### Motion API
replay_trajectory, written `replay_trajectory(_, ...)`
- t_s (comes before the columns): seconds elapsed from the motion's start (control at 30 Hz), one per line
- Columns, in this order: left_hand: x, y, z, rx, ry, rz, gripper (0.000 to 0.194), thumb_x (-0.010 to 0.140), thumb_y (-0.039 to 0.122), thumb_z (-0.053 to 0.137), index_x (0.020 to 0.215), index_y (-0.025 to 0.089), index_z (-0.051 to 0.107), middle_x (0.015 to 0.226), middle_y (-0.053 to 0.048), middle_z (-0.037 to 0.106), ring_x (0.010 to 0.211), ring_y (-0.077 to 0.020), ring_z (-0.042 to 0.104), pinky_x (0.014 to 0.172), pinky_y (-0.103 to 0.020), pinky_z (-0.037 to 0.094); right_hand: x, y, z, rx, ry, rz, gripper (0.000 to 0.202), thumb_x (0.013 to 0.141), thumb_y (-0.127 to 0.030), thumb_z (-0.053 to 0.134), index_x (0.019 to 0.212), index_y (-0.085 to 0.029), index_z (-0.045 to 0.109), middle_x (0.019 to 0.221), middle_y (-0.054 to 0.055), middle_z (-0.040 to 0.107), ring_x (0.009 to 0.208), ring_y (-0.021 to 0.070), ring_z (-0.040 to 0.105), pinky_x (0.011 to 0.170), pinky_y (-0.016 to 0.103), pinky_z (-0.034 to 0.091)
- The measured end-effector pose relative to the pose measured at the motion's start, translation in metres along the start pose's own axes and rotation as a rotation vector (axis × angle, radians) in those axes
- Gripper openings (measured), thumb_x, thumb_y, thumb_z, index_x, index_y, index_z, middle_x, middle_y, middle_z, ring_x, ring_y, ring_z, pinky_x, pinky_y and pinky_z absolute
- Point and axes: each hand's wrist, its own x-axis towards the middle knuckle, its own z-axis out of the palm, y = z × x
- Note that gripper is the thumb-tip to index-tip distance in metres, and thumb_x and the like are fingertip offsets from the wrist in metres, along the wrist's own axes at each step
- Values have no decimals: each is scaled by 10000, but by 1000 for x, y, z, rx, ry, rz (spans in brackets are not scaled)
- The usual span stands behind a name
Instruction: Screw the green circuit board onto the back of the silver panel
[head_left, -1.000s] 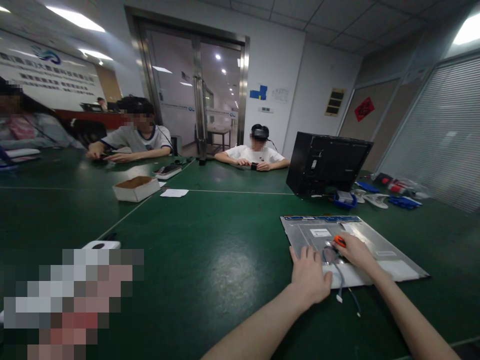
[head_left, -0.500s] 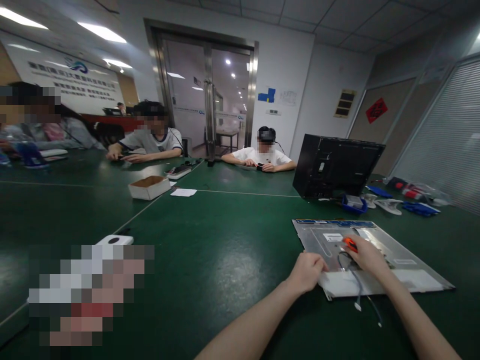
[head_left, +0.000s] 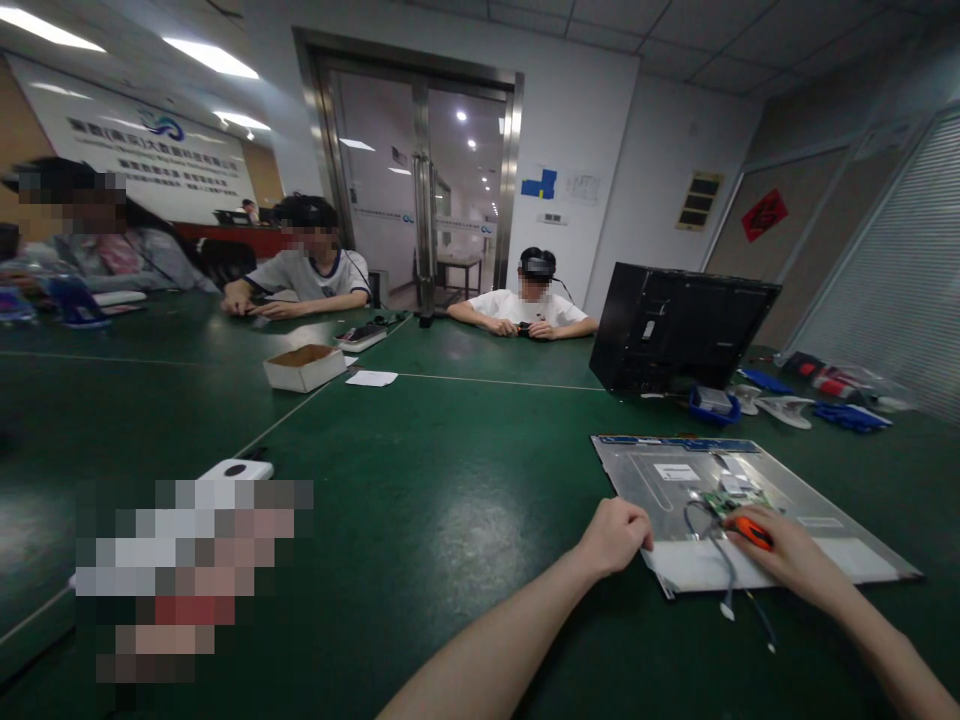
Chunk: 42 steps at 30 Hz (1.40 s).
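Note:
A flat metal panel [head_left: 637, 470] lies on the green table at the right, with a white strip along its near edge. My left hand [head_left: 616, 538] is closed at the panel's left edge; whatever its fingers grip is too small to make out. Over the panel's near middle, my right hand [head_left: 776, 545] is closed around an orange tool [head_left: 752, 532], whose tip is hidden. Just beyond that hand sits a green circuit board [head_left: 739, 500]. Dark cables [head_left: 729, 570] run from the board over the near edge onto the table.
A black monitor housing [head_left: 682, 325] stands behind the panel, beside a blue tray [head_left: 712, 405] and blue gloves [head_left: 851, 415]. An open white box [head_left: 304, 372] and a paper [head_left: 372, 378] lie left of centre. Several people sit across the table.
My right hand has moved nearer and to the right with the orange tool, uncovering the green circuit board. My left hand remains at the panel's edge. The view has shifted slightly.

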Motion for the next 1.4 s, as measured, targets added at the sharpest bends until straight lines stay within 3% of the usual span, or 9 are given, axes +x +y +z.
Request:
replay_trajectory(0.2,1,-2,3,28,1,6,264,754,154,433,524,171,562,585,19,598,658,-150,574,789,-242,448,6,11,3,-26,32,48,386,786,-515,440,842,-201,659,845,126,710,738,291,649,693,388,507)
replay_trajectory(0.43,0,-1,3,71,-8,18,282,775,155,417,569,158,610,588,17,597,639,-144,571,785,-241,440,8,24,6,-33,31,15,488,796,-646,410,793,-220,650,878,120,715,784,281,651,728,373,501)
replay_trajectory(0.73,2,-1,3,125,-26,42,256,770,105,463,549,159,580,590,26,596,655,-136,575,797,-217,432,18,12,18,-151,119,31,544,826,-700,329,707,-233,581,720,114,686,668,286,647,603,360,466)
replay_trajectory(0.9,2,0,3,149,-53,80,274,797,99,474,543,164,555,589,34,586,658,-137,560,872,-242,410,17,3,20,-215,173,31,507,847,-639,306,710,-226,567,784,137,677,695,307,651,589,374,453)
replay_trajectory(1.03,1,2,3,162,-69,129,246,788,79,516,559,165,541,627,36,572,699,-139,548,954,-282,364,17,-20,22,-226,183,6,466,875,-578,319,723,-217,570,826,134,670,694,280,642,587,350,443)
replay_trajectory(1.17,0,3,2,142,-57,151,227,827,90,496,624,172,556,724,16,566,789,-149,548,922,-272,395,20,-63,36,-198,110,-52,355,882,-485,410,762,-217,610,819,87,685,740,238,645,648,305,434)
replay_trajectory(1.27,0,2,0,113,23,131,181,855,103,465,711,173,548,833,-9,543,866,-153,534,868,-247,431,23,-92,45,-189,36,-45,308,882,-381,433,718,-210,629,730,71,695,694,224,650,612,283,412)
replay_trajectory(1.4,2,-1,0,87,133,98,134,854,81,456,790,179,522,918,-27,494,938,-159,512,872,-261,447,20,-115,51,-206,-20,9,299,898,-327,413,877,-190,678,739,83,716,700,229,677,604,273,417)
